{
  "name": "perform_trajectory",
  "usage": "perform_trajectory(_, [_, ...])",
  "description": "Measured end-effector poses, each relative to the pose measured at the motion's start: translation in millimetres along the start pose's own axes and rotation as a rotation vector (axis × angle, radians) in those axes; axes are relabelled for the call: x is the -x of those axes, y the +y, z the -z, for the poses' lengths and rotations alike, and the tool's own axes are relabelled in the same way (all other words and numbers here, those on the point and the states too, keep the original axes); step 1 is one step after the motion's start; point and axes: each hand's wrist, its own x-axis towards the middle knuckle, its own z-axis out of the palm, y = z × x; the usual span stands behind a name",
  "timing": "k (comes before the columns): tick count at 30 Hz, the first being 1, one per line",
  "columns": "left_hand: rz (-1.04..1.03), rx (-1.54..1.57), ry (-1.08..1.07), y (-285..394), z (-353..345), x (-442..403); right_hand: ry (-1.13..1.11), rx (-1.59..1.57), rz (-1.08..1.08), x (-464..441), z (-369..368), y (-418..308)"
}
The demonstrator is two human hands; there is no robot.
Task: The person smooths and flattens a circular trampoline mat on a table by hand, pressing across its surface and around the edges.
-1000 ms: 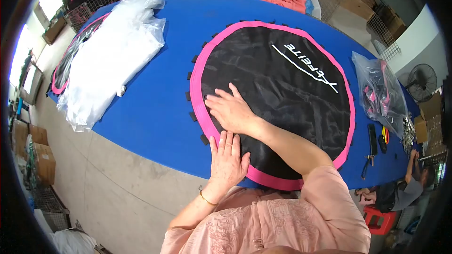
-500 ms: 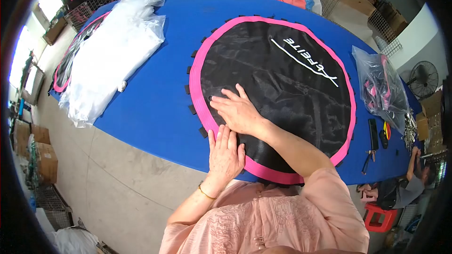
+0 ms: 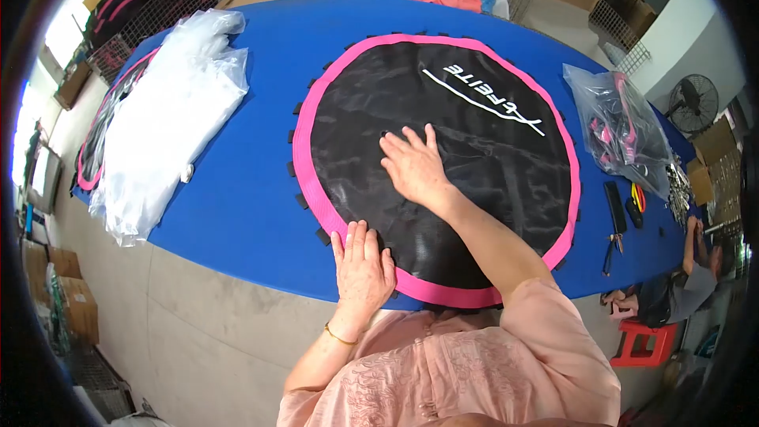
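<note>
A round black trampoline mat (image 3: 490, 182) with a pink border and short black tabs round its rim lies flat on the blue table. White lettering runs across its far right part. My left hand (image 3: 364, 269), flat with fingers stretched out, rests on the pink border at the near left edge. Further in, my right hand (image 3: 417, 168) lies with spread fingers on the black fabric. Neither hand grips anything.
Clear plastic bags (image 3: 170, 119) cover another pink-edged mat at the left of the blue table (image 3: 237, 213). On the right lie a bagged pink and black item (image 3: 621, 130), tools (image 3: 615, 213) and metal pieces (image 3: 678, 190). A person (image 3: 684, 285) sits beyond, near a red stool (image 3: 642, 341).
My right hand has slid inward over the black fabric, away from my left hand. My left hand stays at the near left border. The whole view has shifted slightly.
</note>
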Motion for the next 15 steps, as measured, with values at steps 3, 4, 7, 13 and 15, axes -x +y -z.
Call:
perform_trajectory(3, [0.011, -0.01, 0.003, -1, -2, 1, -0.064, 0.045, -0.13, -5, -6, 27])
perform_trajectory(4, [0.002, -0.005, 0.003, -2, -3, 1, -0.061, 0.052, -0.137, -4, -7, 34])
perform_trajectory(7, [-0.009, -0.022, 0.03, -1, -2, 1, -0.073, 0.071, -0.286, -6, -5, 47])
perform_trajectory(13, [-0.012, -0.038, 0.013, -1, -3, 0, -0.031, 0.06, -0.228, -12, -13, 20])
perform_trajectory(15, [0.001, -0.054, 0.002, -2, -4, 0, -0.007, 0.033, -0.186, -10, -15, 11])
